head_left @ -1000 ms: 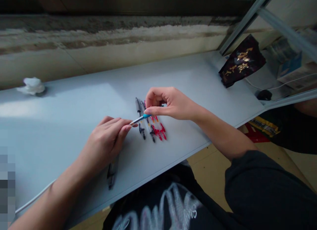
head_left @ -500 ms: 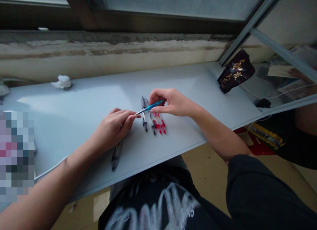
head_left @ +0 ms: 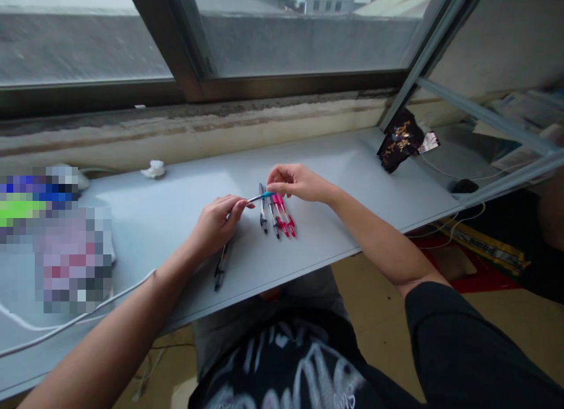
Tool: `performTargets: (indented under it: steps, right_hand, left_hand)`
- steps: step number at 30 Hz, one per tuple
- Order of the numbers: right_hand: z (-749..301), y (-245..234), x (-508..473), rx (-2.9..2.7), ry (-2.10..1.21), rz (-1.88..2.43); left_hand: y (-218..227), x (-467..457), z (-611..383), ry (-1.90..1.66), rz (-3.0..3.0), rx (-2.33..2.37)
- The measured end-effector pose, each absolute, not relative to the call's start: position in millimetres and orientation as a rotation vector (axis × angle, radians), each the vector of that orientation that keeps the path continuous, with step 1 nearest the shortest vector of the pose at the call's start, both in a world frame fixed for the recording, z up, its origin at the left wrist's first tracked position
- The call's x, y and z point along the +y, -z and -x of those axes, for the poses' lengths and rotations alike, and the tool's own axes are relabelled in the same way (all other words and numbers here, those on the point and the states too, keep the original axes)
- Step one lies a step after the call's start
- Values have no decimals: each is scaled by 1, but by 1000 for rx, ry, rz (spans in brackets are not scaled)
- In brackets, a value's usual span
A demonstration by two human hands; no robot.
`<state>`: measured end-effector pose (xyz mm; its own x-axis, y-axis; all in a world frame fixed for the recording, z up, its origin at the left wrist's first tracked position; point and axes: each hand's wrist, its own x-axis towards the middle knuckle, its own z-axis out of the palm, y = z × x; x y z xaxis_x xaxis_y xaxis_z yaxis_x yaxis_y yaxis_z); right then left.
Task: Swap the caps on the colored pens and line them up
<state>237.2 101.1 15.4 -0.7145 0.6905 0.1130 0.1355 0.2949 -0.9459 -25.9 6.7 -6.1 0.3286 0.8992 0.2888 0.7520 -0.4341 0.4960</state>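
A slim blue-and-silver pen (head_left: 259, 196) spans the gap between my hands, held nearly level above the desk. My left hand (head_left: 215, 224) pinches its lower end in the fingertips. My right hand (head_left: 295, 183) grips the blue part between thumb and fingers. Just below my right hand, a row of pens lies side by side: dark grey ones (head_left: 263, 212) and red ones (head_left: 282, 216). One more dark pen (head_left: 221, 267) lies apart, beneath my left hand, its upper end hidden by the hand.
The pale grey desk (head_left: 176, 221) runs along a window (head_left: 286, 39). A white crumpled tissue (head_left: 154, 170) sits behind my left hand, and a dark bag with gold print (head_left: 399, 140) stands at the far right. A white cable (head_left: 79, 315) crosses the near left. A pixelated patch covers the left side.
The view has tilted upward, showing more window and making the desk appear smaller. The blue pen now lies flatter between my hands, and both hands still hold it.
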Motion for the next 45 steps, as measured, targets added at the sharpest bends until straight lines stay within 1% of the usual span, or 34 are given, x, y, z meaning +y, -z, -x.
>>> performTargets:
  steps: [3, 6, 10, 18, 26, 29, 34, 39, 45]
  right_hand:
    - [-235, -10, 103, -2088, -1446, 800]
    - [-236, -9, 102, -2138, -1445, 743]
    - [-238, -15, 100, -1972, -1444, 694]
    - [-239, -22, 97, -1724, -1558, 722]
    - [-238, -22, 95, -1511, -1495, 772]
    - [-240, -19, 100, -1533, -1498, 804]
    - [-237, -13, 103, -1654, -1594, 814]
    - [-233, -14, 93, -1689, -1681, 743]
    - [-234, -17, 87, -1824, -1550, 735]
  left_hand:
    - [11, 8, 27, -799, -2312, 1504]
    - [14, 9, 29, -800, -2319, 1483]
    - [13, 10, 33, -786, -2344, 1417]
    - [11, 4, 28, -792, -2387, 1298]
    - [7, -1, 28, -826, -2429, 1254]
    - [7, -1, 29, -834, -2454, 1224]
    - [6, -1, 27, -833, -2476, 1214]
    - [3, -4, 26, -899, -2391, 1268]
    - [7, -2, 31, -901, -2320, 1285]
